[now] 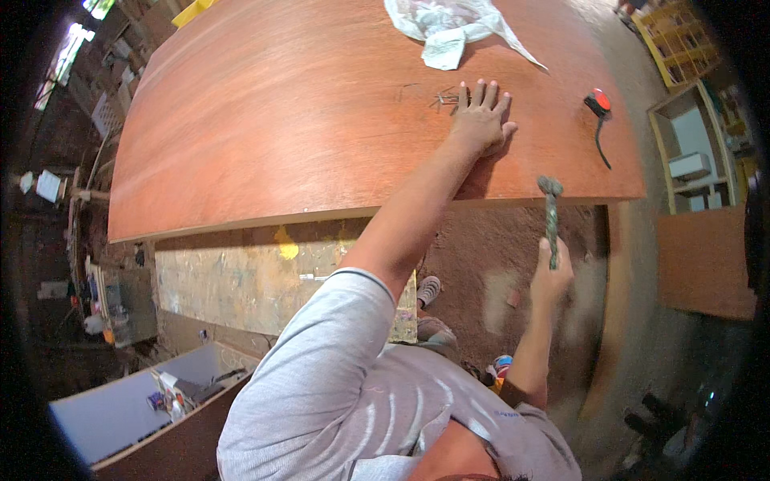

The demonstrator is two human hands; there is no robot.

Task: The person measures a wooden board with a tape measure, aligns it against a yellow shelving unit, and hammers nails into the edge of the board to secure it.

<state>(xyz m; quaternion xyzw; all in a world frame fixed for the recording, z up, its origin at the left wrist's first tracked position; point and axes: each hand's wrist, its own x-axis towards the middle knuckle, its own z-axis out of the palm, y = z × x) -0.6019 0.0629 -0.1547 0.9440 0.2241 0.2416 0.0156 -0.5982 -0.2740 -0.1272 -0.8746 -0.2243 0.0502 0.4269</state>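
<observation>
A large reddish-brown wooden panel lies flat before me. My left hand rests on it with the fingers spread, right beside a small pile of loose nails. Below the panel's near edge, my right hand is wrapped round the handle of a hammer. The hammer stands roughly upright in view, its head by the panel's edge; I cannot tell whether they touch. A crumpled white plastic bag lies beyond the nails. To the right sits a red and black tape measure with a black strap.
A paint-stained bench stands under the panel's near left side. At lower left is an open box holding several items. Wooden cabinet frames and a brown board stand on the right.
</observation>
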